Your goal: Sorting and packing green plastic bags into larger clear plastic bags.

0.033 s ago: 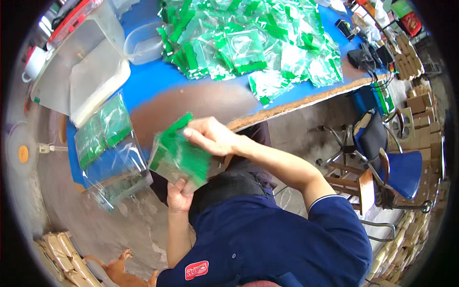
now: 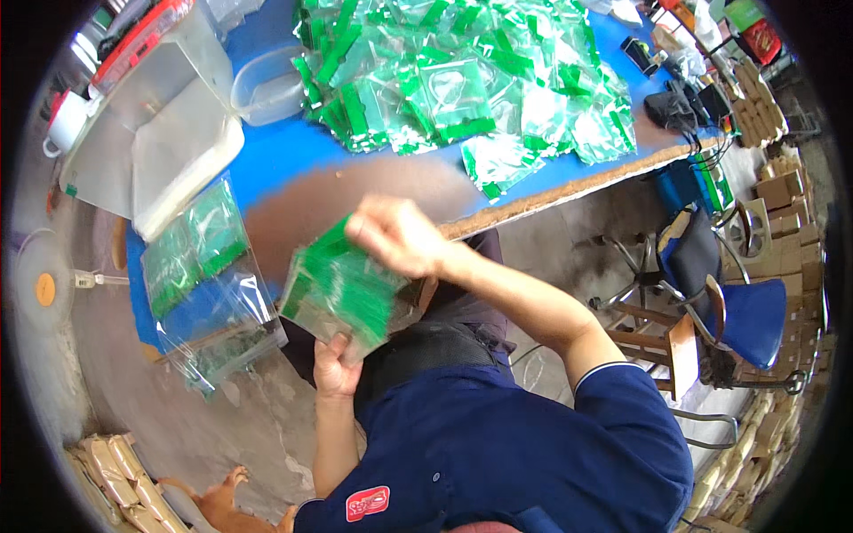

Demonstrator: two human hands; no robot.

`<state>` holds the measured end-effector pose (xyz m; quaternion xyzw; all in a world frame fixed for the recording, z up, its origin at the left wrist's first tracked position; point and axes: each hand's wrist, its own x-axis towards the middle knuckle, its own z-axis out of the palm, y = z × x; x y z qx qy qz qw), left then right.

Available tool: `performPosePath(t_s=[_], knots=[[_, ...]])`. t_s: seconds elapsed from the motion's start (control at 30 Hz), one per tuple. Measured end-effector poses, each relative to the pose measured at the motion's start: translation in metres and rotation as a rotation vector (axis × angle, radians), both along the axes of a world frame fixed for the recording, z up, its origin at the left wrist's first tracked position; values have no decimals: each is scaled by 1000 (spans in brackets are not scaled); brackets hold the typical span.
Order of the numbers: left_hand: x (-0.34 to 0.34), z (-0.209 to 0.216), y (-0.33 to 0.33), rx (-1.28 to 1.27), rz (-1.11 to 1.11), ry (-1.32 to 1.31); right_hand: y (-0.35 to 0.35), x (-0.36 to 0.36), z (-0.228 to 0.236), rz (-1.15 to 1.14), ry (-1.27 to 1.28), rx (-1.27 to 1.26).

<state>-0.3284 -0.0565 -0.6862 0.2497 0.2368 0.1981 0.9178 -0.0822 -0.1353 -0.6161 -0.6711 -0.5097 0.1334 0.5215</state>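
Observation:
My left hand [image 2: 336, 366] pinches the lower edge of a stack of green-and-clear plastic bags [image 2: 342, 289], thumb on top. The stack is tilted over my lap, just off the table's near edge. At its upper corner, my right hand [image 2: 397, 233] has its fingers curled closed on the green edge; motion smears them a little, and the fingertips are partly hidden. To the left, a larger clear plastic bag [image 2: 235, 298] holds more of the green-edged bags [image 2: 195, 244], its loose end hanging past the table edge.
A big heap of green-and-clear bags [image 2: 453, 89] covers the far part of the blue table [image 2: 267, 147]. At left stand a translucent bin [image 2: 178, 142] and a small clear tub [image 2: 267, 93]. Chairs [image 2: 751, 324] are at right; a brown animal [image 2: 227, 506] lies on the floor lower left.
My right hand has shifted slightly up and right along the stack's top, its fingers curling more. The stack and my left hand have moved very slightly in the picture.

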Motion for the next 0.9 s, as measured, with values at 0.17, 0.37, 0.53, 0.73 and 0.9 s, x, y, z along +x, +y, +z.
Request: performPosePath(t_s=[0.17, 0.37, 0.53, 0.73, 0.9], knots=[[-10, -22, 1, -124, -78, -80, 7, 125, -14, -873, -811, -224], [-29, -34, 10, -122, -9, -93, -11, 58, -24, -58, -534, -130], [-35, -19, 22, -46, -29, -44, -8, -1, -22, 266, -39, -27], [-19, -13, 13, 39, -3, -76, 25, -19, -16, 39, 467, 11], [-60, -29, 13, 14, 84, -51, 116, 4, -18, -29, -284, 79]])
